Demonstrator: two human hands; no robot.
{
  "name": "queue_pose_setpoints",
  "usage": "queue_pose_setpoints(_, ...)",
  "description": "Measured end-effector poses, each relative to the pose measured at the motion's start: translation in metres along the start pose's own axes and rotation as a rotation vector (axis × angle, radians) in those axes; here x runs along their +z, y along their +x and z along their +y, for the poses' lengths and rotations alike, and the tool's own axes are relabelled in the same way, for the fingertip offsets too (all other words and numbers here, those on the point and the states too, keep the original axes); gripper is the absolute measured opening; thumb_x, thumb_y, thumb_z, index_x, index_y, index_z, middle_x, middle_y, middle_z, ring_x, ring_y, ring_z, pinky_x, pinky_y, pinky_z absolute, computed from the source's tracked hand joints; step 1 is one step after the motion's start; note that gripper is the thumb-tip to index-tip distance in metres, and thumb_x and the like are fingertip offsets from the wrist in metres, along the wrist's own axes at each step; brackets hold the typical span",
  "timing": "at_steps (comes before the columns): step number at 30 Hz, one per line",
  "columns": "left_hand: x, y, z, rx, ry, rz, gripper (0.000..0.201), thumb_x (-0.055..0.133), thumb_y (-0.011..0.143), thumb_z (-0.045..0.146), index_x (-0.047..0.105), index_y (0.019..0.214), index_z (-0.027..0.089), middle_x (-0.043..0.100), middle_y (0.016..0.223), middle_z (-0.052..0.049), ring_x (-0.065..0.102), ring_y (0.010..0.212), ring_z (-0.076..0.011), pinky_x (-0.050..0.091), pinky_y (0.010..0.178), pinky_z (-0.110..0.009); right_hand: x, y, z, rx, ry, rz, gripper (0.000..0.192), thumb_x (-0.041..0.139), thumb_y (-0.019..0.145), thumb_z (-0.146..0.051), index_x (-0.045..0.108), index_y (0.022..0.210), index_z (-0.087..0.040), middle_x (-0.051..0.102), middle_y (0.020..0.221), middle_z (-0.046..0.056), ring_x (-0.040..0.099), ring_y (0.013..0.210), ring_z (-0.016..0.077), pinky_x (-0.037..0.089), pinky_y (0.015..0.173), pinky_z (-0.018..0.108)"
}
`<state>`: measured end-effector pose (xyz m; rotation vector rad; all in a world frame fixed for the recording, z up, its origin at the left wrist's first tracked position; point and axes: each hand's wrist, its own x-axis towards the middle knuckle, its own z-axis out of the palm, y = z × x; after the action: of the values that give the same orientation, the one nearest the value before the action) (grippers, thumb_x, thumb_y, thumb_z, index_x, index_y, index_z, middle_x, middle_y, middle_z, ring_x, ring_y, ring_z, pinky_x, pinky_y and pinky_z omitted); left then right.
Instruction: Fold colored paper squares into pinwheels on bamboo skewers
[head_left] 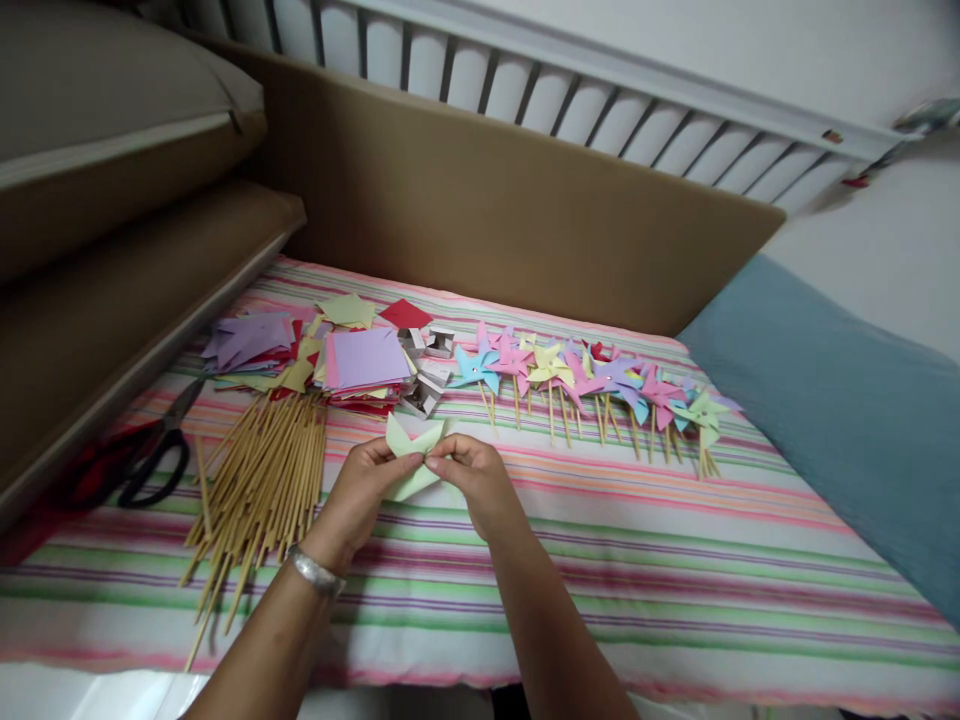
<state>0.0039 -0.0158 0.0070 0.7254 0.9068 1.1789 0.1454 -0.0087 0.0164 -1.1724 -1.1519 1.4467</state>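
Observation:
A pale green paper pinwheel (411, 438) is held between my two hands, its points folded toward the middle. My left hand (369, 482) pinches it from the left, thumb near the centre. From the right, my right hand (474, 474) closes thumb and fingers at that same centre; whether a small pin is there is hidden. Just beyond are small open white boxes (427, 390) and a stack of coloured paper squares (366, 360). A heap of thin wooden sticks (270, 470) lies left of my left hand.
Finished pinwheels on sticks (555, 370) lie in a row at the back right. Black-handled scissors (161, 450) rest at the left, near cut paper pieces (251, 340). A brown board (480, 190) stands behind the striped cloth (675, 560); cushions (135, 230) border the left.

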Motion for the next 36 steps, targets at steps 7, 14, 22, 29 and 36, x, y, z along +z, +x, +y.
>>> queue_pose_setpoints(7, 0.0022, -0.0006, 0.0001, 0.011, -0.012, 0.002, 0.024, 0.075, 0.062, 0.024, 0.073, 0.085, 0.015, 0.074, 0.08, -0.005, 0.065, 0.071, -0.0168, 0.046, 0.07, -0.026, 0.003, 0.0001, -0.0004, 0.005, 0.08, 0.036, 0.011, 0.072, 0.058, -0.023, 0.063, 0.062, -0.019, 0.057, 0.057, -0.003, 0.047, 0.057, 0.0111, 0.035, 0.058, 0.025)
queue_pose_setpoints(14, 0.0055, -0.0019, 0.0, 0.007, -0.036, -0.016, 0.023, 0.074, 0.063, 0.021, 0.072, 0.085, 0.015, 0.073, 0.081, -0.005, 0.064, 0.071, -0.0163, 0.046, 0.068, -0.025, 0.0043, -0.0006, -0.0015, 0.002, 0.104, 0.071, 0.011, 0.073, 0.055, -0.019, 0.063, 0.059, -0.019, 0.058, 0.057, -0.003, 0.046, 0.056, 0.0104, 0.034, 0.056, 0.025)
queue_pose_setpoints(22, 0.0038, -0.0016, 0.0008, 0.009, -0.021, -0.034, 0.025, 0.077, 0.059, 0.022, 0.072, 0.082, 0.015, 0.074, 0.082, -0.006, 0.065, 0.071, -0.0165, 0.047, 0.069, -0.026, 0.0056, -0.0012, -0.0044, 0.0, 0.113, 0.081, 0.011, 0.073, 0.055, -0.02, 0.062, 0.058, -0.019, 0.061, 0.058, -0.002, 0.049, 0.057, 0.0113, 0.037, 0.058, 0.026)
queue_pose_setpoints(29, 0.0049, -0.0015, -0.0012, -0.028, -0.055, -0.002, 0.023, 0.075, 0.061, 0.02, 0.072, 0.083, 0.015, 0.074, 0.077, -0.005, 0.064, 0.065, -0.0145, 0.047, 0.064, -0.023, 0.0061, -0.0007, -0.0024, 0.018, 0.144, 0.069, 0.011, 0.073, 0.055, -0.019, 0.062, 0.059, -0.018, 0.06, 0.057, -0.003, 0.048, 0.054, 0.01, 0.034, 0.056, 0.025)
queue_pose_setpoints(36, 0.0029, -0.0038, 0.0055, -0.023, -0.017, -0.031, 0.022, 0.075, 0.062, 0.022, 0.073, 0.083, 0.015, 0.074, 0.081, -0.005, 0.065, 0.07, -0.0146, 0.047, 0.068, -0.023, 0.0062, -0.0014, -0.0038, 0.01, 0.142, 0.076, 0.011, 0.072, 0.056, -0.019, 0.062, 0.059, -0.018, 0.061, 0.058, -0.003, 0.048, 0.055, 0.0105, 0.035, 0.058, 0.026)
